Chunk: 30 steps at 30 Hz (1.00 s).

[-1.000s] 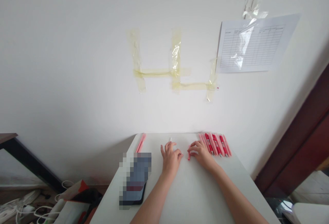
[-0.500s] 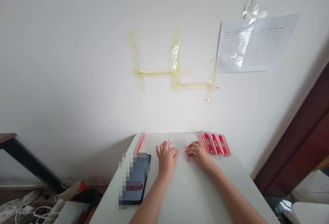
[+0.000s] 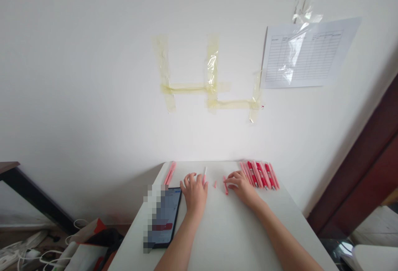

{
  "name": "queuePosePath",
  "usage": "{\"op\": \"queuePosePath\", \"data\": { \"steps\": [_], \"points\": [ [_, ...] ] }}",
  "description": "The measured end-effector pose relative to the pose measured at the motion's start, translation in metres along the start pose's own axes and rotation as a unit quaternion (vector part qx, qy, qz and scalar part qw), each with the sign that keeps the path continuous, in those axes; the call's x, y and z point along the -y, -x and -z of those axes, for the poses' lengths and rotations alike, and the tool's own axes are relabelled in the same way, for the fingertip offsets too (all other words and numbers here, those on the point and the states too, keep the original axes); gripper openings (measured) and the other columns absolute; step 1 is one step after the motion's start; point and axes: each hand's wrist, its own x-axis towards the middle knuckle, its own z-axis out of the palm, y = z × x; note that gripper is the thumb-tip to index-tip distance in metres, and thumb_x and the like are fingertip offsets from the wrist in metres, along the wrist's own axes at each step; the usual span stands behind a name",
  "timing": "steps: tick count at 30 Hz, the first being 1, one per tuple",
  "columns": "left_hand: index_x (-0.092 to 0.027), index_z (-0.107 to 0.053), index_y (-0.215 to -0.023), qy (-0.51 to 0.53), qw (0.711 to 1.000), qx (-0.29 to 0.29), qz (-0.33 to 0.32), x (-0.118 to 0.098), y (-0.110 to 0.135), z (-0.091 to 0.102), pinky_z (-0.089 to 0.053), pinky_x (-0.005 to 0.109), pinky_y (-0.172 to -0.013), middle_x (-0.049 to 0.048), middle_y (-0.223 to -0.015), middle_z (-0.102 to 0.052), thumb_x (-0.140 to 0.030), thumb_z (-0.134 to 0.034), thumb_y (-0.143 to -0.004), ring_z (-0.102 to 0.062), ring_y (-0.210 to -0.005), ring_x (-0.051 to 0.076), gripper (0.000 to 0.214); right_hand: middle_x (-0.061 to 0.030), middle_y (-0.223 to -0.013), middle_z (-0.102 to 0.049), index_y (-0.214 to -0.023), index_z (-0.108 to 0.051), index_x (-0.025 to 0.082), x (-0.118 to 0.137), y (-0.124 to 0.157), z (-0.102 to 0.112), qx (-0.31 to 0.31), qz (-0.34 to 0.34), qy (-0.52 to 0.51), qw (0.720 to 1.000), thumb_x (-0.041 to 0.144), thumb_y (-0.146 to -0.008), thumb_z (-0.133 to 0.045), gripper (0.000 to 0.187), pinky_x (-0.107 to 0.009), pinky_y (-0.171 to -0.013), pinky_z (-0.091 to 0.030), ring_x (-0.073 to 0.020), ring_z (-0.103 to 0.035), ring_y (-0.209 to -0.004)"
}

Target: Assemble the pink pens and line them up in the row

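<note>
My left hand point(image 3: 193, 190) rests on the white table point(image 3: 230, 229) with fingers curled, close to a thin pink and white pen part point(image 3: 204, 174) by its fingertips. A tiny pink piece point(image 3: 214, 184) lies between my hands. My right hand point(image 3: 241, 184) pinches a short red pen piece point(image 3: 225, 184) at its left side. A row of several pink and red pens point(image 3: 260, 174) lies just right of that hand at the table's far edge.
Two pink tubes point(image 3: 169, 172) lie at the table's far left corner. A tablet point(image 3: 166, 217) sits on the left side. The wall behind carries tape strips point(image 3: 211, 92) and a printed sheet point(image 3: 304, 55). Cables and boxes point(image 3: 62, 246) lie on the floor to the left.
My left hand has slid left, away from the right hand, uncovering the tiny pink piece and the thin pen part. The right hand stays with the red piece.
</note>
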Motion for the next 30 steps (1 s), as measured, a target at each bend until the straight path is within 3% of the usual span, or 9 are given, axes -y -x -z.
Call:
{"op": "queuePosePath", "data": {
  "steps": [10, 17, 30],
  "points": [
    [-0.02, -0.075, -0.088, -0.031, 0.999, -0.015, 0.006, 0.004, -0.001, -0.008, -0.037, 0.062, -0.109, 0.0135, -0.123, -0.064, -0.027, -0.053, -0.092, -0.05, -0.123, 0.033, 0.024, -0.0062, -0.108, -0.068, -0.11, -0.076, 0.034, -0.003, 0.001, 0.002, -0.02, -0.006, 0.03, 0.999, 0.014, -0.09, -0.064, 0.031, -0.042, -0.094, -0.054, -0.0265, -0.061, -0.107],
    [-0.02, -0.075, -0.084, -0.001, 1.0, -0.029, 0.011, 0.003, -0.002, -0.007, -0.036, 0.061, -0.111, 0.012, -0.122, -0.063, -0.024, -0.053, -0.091, -0.051, -0.123, 0.031, 0.024, -0.0082, -0.107, -0.067, -0.112, -0.075, 0.037, -0.005, 0.001, 0.002, -0.043, -0.005, 0.018, 0.999, 0.019, -0.094, -0.059, 0.03, -0.048, -0.094, -0.056, -0.0298, -0.061, -0.106],
    [-0.025, -0.075, -0.086, 0.122, 0.988, -0.025, -0.09, -0.007, 0.004, -0.007, -0.038, 0.057, -0.113, 0.0084, -0.122, -0.057, -0.021, -0.067, -0.085, -0.051, -0.123, 0.028, 0.009, -0.0082, -0.12, -0.06, -0.127, -0.067, 0.035, 0.002, 0.001, 0.007, -0.084, 0.011, 0.042, 0.996, 0.027, -0.098, -0.059, 0.032, -0.048, -0.101, -0.053, -0.0276, -0.058, -0.115]
  ]
}}
